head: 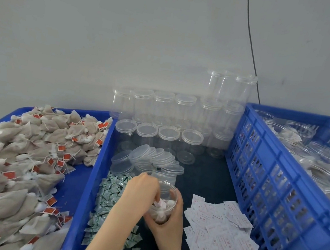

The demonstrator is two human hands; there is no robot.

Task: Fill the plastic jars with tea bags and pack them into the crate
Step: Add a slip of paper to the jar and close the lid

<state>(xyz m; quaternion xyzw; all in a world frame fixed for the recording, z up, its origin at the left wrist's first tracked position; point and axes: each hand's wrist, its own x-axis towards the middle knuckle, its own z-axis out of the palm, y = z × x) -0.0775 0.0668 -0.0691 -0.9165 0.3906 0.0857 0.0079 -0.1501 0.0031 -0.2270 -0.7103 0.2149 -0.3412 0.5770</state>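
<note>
A clear plastic jar (169, 191) stands open in the middle of the dark table, partly filled with tea bags. My right hand (169, 226) grips the jar round its lower wall from the right. My left hand (142, 191) reaches in from the left, its fingers dipped into the jar's mouth among the bags; whether they hold anything is hidden. A big heap of beige tea bags (19, 158) with red tags fills the blue tray (87, 179) at the left. The blue crate (278, 181) at the right holds several jars (299, 132).
Rows of empty clear jars (161, 111) stand stacked against the wall. Loose clear lids (149, 160) lie in a pile behind the held jar. Small green-white sachets (108, 195) lie left of my hands, white printed slips (222, 239) right. A black cable (252, 42) hangs down the wall.
</note>
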